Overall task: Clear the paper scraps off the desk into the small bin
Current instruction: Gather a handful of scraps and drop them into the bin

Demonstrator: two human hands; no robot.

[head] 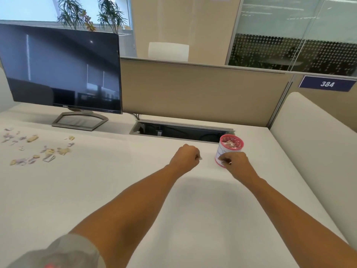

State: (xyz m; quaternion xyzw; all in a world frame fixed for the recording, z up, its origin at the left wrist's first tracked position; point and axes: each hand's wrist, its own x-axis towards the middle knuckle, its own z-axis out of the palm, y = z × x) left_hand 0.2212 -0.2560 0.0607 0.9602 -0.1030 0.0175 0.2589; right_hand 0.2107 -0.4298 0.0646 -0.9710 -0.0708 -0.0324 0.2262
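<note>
We see a desk [96, 190] of smooth, matt white laminate, the paper scraps [48, 151] on it thin and creased, the small bin [220, 150] with a pink plastic rim and a papery white wall. The monitor [61, 68] has a glossy dark screen on a stand [80, 120] of dull brushed metal. The partition [202, 89] looks like matt beige cloth, the glass wall [289, 35] is shiny with frosted dots, and our sleeve [63, 252] is grey cloth

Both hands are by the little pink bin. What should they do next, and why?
Probably lift the left hand over the bin and let go: it seems to pinch a small scrap, and the bin stands just to its right. The right hand is curled in front of the bin; what it holds is unclear. More scraps wait near the monitor.
</note>
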